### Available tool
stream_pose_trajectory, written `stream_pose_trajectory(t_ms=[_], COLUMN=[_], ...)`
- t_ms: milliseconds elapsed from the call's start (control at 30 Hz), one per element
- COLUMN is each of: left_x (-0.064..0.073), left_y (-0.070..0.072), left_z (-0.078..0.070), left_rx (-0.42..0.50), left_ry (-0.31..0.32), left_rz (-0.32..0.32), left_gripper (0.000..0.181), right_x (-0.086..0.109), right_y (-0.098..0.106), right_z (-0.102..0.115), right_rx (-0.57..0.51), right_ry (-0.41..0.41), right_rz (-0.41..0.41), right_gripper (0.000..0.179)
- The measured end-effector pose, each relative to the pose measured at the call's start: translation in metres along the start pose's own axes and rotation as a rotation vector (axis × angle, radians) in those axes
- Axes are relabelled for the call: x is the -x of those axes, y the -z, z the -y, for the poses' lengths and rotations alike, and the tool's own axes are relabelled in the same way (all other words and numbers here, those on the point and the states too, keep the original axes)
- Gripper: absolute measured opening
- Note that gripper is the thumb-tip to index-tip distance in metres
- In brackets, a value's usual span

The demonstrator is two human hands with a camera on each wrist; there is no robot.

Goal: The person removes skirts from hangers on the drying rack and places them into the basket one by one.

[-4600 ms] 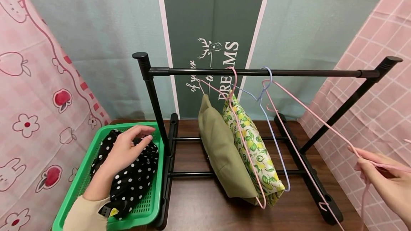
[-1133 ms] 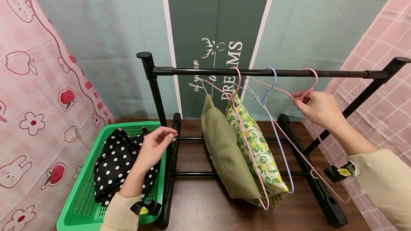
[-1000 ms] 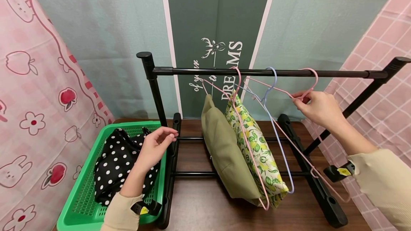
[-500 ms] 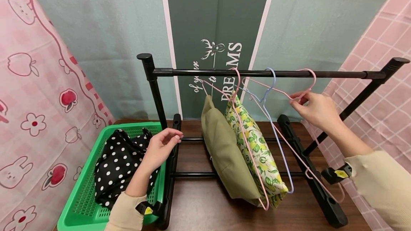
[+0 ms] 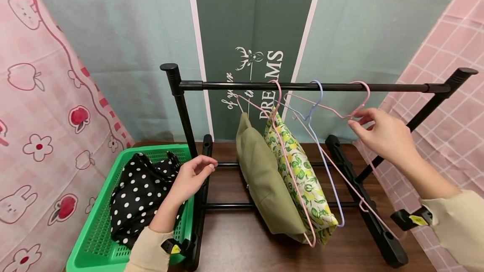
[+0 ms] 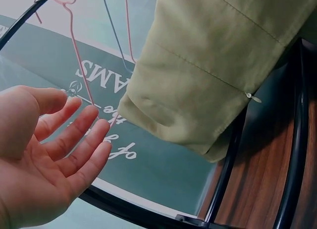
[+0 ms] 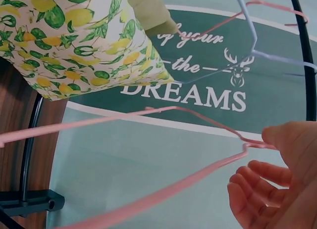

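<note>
At the far left, a pink curtain (image 5: 53,108) is sloping down beside the green basket (image 5: 155,149), and the dotted cloth (image 5: 140,196) is lying bunched inside it. Your left hand (image 5: 189,181) is reaching across the basket's right side; its fingers are bending loosely, gripping nothing, and its fingertips are showing over the left foot of the black rack (image 5: 234,85). Nearer the middle of the rack, the olive cloth (image 5: 264,184) is hanging from a pink hanger, and the lemon cloth (image 5: 298,165) just beside it is hanging from the blue hanger (image 5: 309,117). To the right of these, the bare hanger (image 7: 168,189), also pink, is hanging by its hook from the top bar, its lower rod slanting down toward the rack's right foot. Your right hand (image 5: 387,137) is staying at that hanger's neck, thumb and forefinger close against it; you cannot tell whether they are pinching it or letting go. Beyond your right arm, a pink checked wall (image 5: 453,116) is standing.
</note>
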State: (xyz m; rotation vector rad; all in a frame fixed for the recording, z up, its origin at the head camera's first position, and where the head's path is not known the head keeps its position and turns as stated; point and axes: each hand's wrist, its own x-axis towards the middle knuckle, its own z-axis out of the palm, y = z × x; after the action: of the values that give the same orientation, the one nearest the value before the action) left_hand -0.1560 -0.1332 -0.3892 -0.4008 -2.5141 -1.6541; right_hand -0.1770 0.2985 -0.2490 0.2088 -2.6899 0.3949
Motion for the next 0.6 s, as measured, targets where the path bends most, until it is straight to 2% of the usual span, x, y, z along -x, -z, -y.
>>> stream_pose_trajectory(t_ms=[100,233,400,600], left_x=[0.000,-0.004,-0.005,-0.001], left_y=[0.000,0.001,-0.001,-0.005], left_z=[0.001,0.001,0.003,0.006], left_rx=[-0.005,-0.008,-0.004,0.018], left_ry=[0.013,0.014,0.007,0.021], left_rz=[0.013,0.018,0.014,0.017], left_gripper=[0.011,0.012,0.012,0.012], right_x=[0.004,0.004,0.005,0.012], right_y=[0.004,0.009,0.007,-0.003], right_z=[0.001,0.004,0.014,0.037], right_rx=[0.002,0.005,-0.010,-0.013], right_ry=[-0.035,-0.029,0.067,0.184], right_rz=[-0.042,-0.114,-0.189,-0.256], right_gripper=[0.032,0.026,0.018,0.009])
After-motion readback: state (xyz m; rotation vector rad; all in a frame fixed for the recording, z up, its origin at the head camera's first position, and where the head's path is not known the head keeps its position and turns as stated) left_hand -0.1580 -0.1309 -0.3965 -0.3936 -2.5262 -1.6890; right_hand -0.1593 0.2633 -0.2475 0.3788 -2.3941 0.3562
